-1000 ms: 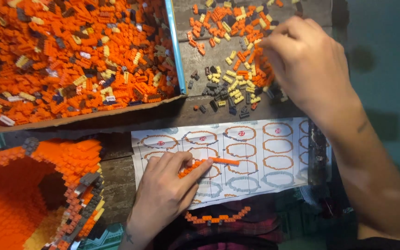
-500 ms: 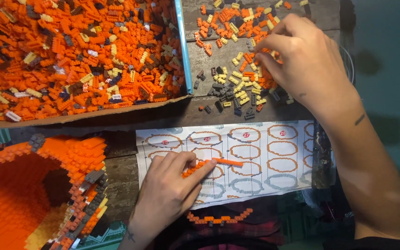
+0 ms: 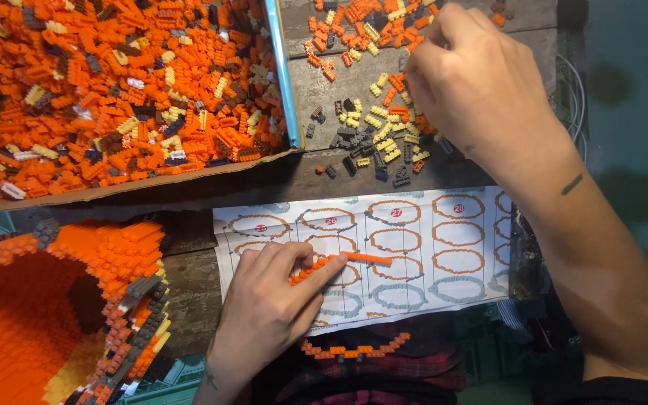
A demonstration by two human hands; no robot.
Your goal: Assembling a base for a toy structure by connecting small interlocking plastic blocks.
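My left hand rests on a printed instruction sheet and pinches a short curved strip of joined orange bricks against the paper. My right hand reaches over a loose pile of small orange, cream and dark bricks on the wooden table, fingers curled down into the pile; whether it holds a brick is hidden. A second curved orange strip lies below the sheet near my lap.
A cardboard tray heaped with orange, cream and brown bricks fills the upper left, edged by a blue strip. A large hollow orange brick model stands at the lower left. A teal surface lies to the right.
The view shifted slightly; my right hand stayed over the loose pile, its fingers working among the bricks. My left hand keeps the orange strip pressed on the sheet.
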